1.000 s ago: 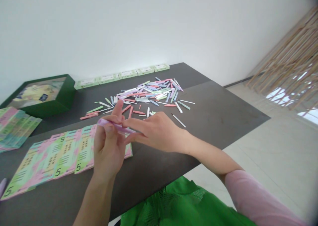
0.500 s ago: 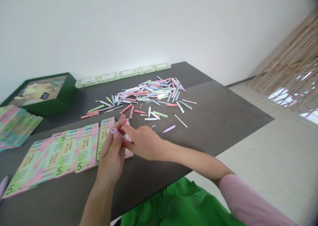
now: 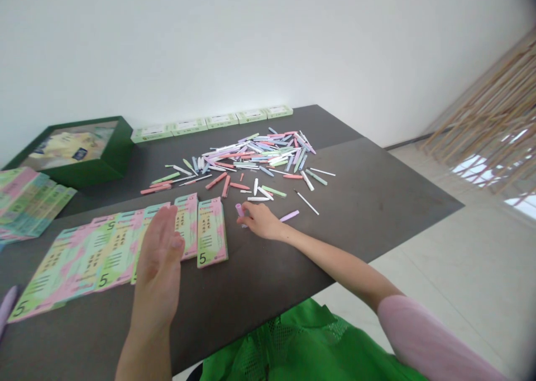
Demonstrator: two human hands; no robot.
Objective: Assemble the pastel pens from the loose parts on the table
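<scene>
Lilac plastic shows at the fingertips of the right hand: seen from the head camera, they are pinched closed on one end of a lilac stick, just below the loose pastel pile at upper centre. A second lilac stick lies just beside that hand. The left hand is open, fingers spread flat and holding nothing, over the printed paper strips at lower left. The step in hand looks like handling single pieces at the pile's edge. A green box sits at upper left, with pale green cartons along the far edge of the dark table.
</scene>
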